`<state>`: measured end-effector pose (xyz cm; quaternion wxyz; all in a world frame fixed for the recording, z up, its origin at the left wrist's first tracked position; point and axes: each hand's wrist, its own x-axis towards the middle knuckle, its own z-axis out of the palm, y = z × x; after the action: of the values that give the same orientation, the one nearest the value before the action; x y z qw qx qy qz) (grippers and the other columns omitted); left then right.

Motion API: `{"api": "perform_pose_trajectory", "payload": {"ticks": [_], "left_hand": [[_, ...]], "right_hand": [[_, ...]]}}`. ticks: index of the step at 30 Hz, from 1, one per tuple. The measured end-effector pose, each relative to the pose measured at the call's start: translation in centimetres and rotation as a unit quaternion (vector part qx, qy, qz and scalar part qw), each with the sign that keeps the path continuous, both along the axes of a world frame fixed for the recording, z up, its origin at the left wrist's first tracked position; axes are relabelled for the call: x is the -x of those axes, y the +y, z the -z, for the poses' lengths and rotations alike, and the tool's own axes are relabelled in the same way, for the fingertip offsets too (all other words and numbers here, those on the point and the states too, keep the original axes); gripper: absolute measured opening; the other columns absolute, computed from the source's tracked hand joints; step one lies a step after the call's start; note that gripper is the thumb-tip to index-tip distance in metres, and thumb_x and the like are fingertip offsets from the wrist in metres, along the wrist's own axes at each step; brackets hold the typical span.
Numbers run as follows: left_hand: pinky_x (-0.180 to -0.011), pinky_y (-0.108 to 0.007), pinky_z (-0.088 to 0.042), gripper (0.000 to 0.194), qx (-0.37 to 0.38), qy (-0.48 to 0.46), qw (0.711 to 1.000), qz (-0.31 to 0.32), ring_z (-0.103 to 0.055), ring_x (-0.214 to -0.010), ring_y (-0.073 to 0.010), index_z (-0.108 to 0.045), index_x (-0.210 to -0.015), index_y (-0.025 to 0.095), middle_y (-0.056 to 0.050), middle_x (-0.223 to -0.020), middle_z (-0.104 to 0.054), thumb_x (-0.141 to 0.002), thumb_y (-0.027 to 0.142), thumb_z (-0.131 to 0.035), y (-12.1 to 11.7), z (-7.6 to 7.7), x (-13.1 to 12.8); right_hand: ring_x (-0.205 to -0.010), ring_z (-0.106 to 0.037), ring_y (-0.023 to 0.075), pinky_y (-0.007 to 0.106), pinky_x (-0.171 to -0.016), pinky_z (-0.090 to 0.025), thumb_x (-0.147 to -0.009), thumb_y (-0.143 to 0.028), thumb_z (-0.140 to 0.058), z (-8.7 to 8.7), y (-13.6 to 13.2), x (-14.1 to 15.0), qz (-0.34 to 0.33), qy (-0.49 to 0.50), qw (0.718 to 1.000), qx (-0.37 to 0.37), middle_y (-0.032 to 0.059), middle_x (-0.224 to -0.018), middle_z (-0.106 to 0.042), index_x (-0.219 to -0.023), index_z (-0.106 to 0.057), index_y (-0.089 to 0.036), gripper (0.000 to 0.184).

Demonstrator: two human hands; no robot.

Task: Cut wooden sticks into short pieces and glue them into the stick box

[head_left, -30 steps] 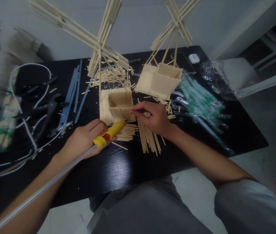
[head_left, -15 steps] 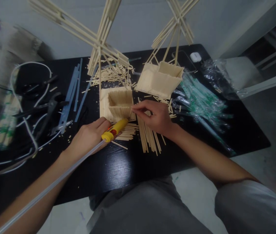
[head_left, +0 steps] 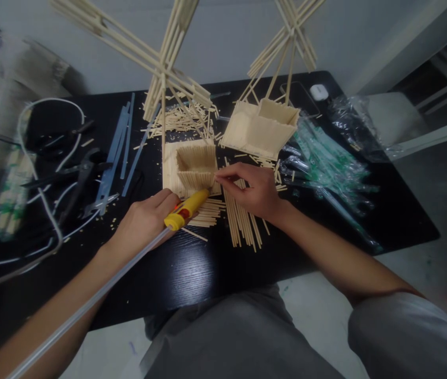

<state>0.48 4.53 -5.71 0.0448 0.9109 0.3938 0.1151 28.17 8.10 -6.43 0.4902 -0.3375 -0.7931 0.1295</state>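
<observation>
My left hand (head_left: 144, 217) is closed round a yellow glue gun (head_left: 188, 204), and a long clear glue stick (head_left: 89, 304) trails from its back end over my forearm. The gun's nozzle is close to the front right corner of a small open box made of thin wooden sticks (head_left: 197, 180). This box stands on a square stick base (head_left: 170, 167), with a windmill-like stick frame (head_left: 164, 66) rising behind it. My right hand (head_left: 258, 190) pinches at the box's right corner with thumb and forefinger. Whatever lies between those fingertips is too small to make out.
Loose wooden sticks (head_left: 244, 223) lie below my right hand, and cut pieces (head_left: 178, 117) lie behind the box. A second stick model (head_left: 260, 129) stands back right, beside plastic wrappers (head_left: 329, 158). Pliers (head_left: 83, 171), blue strips (head_left: 115, 150) and a white cable (head_left: 45, 195) lie left.
Both hands keep nearly the same pose at the box's corner. The whole view has shifted very slightly.
</observation>
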Motion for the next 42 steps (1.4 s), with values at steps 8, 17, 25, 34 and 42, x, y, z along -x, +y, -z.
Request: {"api": "perform_pose_trajectory", "payload": {"ticks": [8,17,25,34,42], "left_hand": [[-0.057,-0.028,-0.04,0.015,-0.025,-0.026,0.999,0.017,-0.056,-0.071,-0.0152,-0.048,-0.093,0.021,-0.001,-0.084,-0.055,-0.101,0.03,-0.057,0.1,-0.4,-0.3],[-0.055,-0.027,-0.039,0.02,-0.042,-0.067,0.997,0.007,-0.054,-0.066,-0.0133,-0.05,-0.088,0.021,0.0,-0.08,-0.054,-0.1,0.033,-0.059,0.0,-0.9,-0.6],[-0.056,-0.028,-0.041,0.021,-0.061,-0.063,0.996,-0.012,-0.057,-0.068,-0.0136,-0.052,-0.085,0.022,0.0,-0.078,-0.057,-0.099,0.035,-0.061,0.0,-1.2,-0.9],[-0.057,-0.029,-0.041,0.015,-0.083,-0.1,0.991,0.017,-0.061,-0.071,-0.0162,-0.054,-0.087,0.021,-0.001,-0.078,-0.061,-0.097,0.024,-0.064,0.0,-1.7,-1.3],[-0.069,-0.03,-0.054,0.021,-0.109,-0.125,0.986,-0.018,-0.07,-0.087,-0.0184,-0.062,-0.108,0.02,-0.006,-0.101,-0.072,-0.092,0.029,-0.072,-0.4,-2.2,-0.4]], "right_hand": [[-0.077,-0.076,0.0126,0.023,-0.07,-0.06,-0.097,-0.017,-0.069,-0.2,0.1,-0.1,0.001,-0.008,1.0,-0.021,0.0008,-0.089,-0.081,-0.097,-0.073,-0.019,0.005],[-0.085,-0.076,0.0147,0.027,-0.078,-0.06,-0.1,-0.018,-0.065,-0.2,0.2,-0.2,-0.009,-0.015,1.0,-0.023,0.0027,-0.093,-0.081,-0.099,-0.073,-0.02,0.009],[-0.085,-0.076,0.0159,0.03,-0.079,-0.06,-0.101,-0.02,-0.063,-0.4,0.2,-0.3,-0.005,-0.022,1.0,-0.003,0.003,-0.093,-0.08,-0.1,-0.074,-0.022,0.012],[-0.086,-0.076,0.0156,0.029,-0.079,-0.061,-0.1,-0.019,-0.063,-0.5,0.2,-0.3,-0.014,-0.013,1.0,-0.015,0.004,-0.093,-0.08,-0.102,-0.076,-0.021,0.013],[-0.089,-0.076,0.0156,0.029,-0.08,-0.062,-0.099,-0.017,-0.063,-0.4,0.1,-0.2,-0.014,-0.011,1.0,-0.001,0.0043,-0.099,-0.081,-0.107,-0.078,-0.022,0.018]]}}
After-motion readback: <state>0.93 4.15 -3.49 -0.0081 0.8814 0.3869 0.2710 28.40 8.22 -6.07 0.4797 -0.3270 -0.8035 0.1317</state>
